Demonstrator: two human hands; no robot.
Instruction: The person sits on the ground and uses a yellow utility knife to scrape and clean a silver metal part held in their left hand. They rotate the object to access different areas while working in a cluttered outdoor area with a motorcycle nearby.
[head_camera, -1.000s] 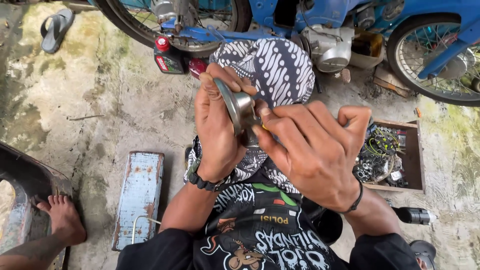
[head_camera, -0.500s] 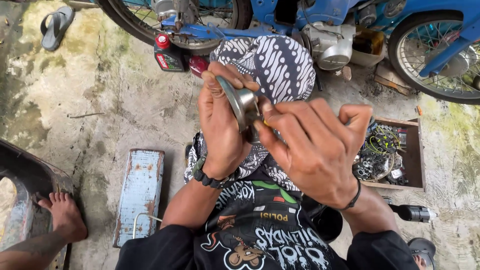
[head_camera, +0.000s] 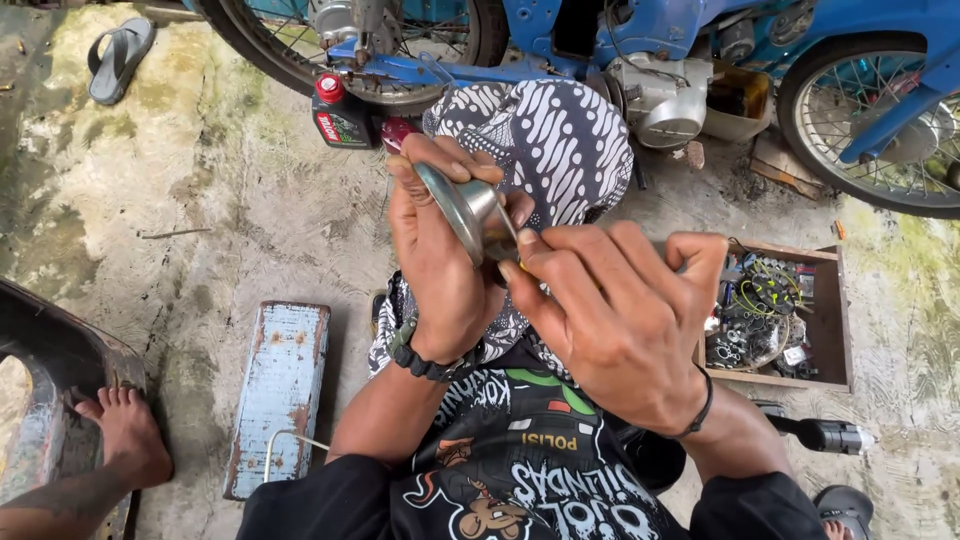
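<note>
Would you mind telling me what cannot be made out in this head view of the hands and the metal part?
- Metal cup: its far side, hidden by the left hand.
- What the right hand pinches at the cup: hidden by its fingertips.
- Wooden box: small parts too tangled to identify.
- Blue motorbike: cut off by the top edge.

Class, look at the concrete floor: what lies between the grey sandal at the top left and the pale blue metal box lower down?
In the head view, only bare stained concrete floor with a thin twig lies between the grey sandal and the blue metal box.
</note>
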